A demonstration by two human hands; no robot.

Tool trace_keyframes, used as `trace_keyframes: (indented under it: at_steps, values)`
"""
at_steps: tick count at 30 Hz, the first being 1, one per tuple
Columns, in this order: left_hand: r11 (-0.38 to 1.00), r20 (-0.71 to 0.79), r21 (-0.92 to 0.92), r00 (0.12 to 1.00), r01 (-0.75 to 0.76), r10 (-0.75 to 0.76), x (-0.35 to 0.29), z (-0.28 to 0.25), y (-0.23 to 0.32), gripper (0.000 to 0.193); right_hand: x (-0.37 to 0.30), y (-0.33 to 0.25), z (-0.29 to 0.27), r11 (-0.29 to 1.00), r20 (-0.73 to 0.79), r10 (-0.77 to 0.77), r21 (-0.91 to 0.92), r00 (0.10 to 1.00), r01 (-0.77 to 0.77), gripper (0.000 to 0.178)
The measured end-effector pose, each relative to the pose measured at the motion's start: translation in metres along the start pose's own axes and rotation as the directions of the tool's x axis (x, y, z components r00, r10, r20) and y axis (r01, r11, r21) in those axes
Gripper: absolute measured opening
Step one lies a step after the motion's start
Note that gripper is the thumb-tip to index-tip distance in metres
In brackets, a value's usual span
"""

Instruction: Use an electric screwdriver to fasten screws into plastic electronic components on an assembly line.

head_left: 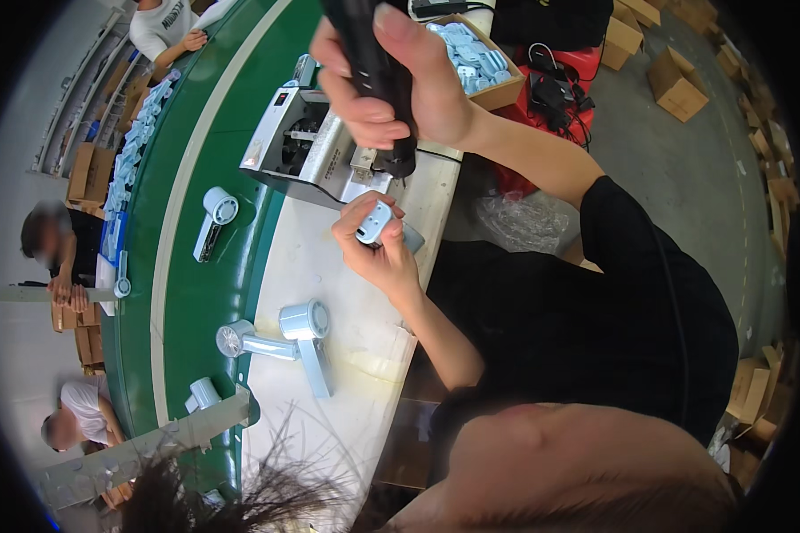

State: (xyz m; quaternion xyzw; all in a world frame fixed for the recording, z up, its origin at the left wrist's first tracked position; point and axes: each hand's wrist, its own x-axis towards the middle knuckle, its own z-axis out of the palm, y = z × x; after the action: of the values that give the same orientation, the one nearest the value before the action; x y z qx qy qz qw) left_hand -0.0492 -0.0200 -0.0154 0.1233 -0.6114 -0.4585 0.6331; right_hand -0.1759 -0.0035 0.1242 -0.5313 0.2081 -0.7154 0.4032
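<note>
Two hands (437, 93), one black tool (366, 40), one machine (324, 153), three co-workers (162, 34) and at least four fans (305, 323) show.

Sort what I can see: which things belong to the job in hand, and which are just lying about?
Job:
black cylindrical tool in the right hand
light-blue plastic casing in the left hand
silver metal machine nearby, probably
light-blue plastic fans, probably

Lying about, seemingly:
open brown cardboard box, upper right
crumpled clear plastic
tangled black cables

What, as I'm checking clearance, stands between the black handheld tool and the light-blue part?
Only fingers of the left hand, curled along the light-blue part on the side nearest the black tool in the right hand; the part's holed end shows uncovered. The gap's depth is unclear.
</note>
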Motion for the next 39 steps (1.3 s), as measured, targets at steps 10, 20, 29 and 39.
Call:
trace_keyframes:
  at_steps: [10,20,29,39]
  values:
    - [0.999,-0.037,-0.004,0.999,0.033,-0.033,-0.01,-0.008,-0.003,0.047,0.013,-0.007,0.063,0.999,0.161,0.045,0.011,0.986,-0.048,0.046]
    - [0.999,0.02,0.031,1.0,0.024,-0.024,-0.01,-0.006,-0.011,0.045,0.004,-0.008,0.064,0.998,0.077,0.003,-0.067,0.997,0.002,0.039]
    - [0.996,0.017,0.059,0.998,0.067,-0.068,-0.014,-0.006,-0.005,0.043,-0.002,-0.007,0.064,0.999,0.108,0.018,-0.044,0.994,-0.013,0.036]
    - [0.934,0.074,0.314,0.986,-0.168,0.152,-0.011,-0.032,0.032,0.033,-0.014,-0.01,0.034,0.966,0.26,-0.217,0.199,0.941,0.167,0.055]
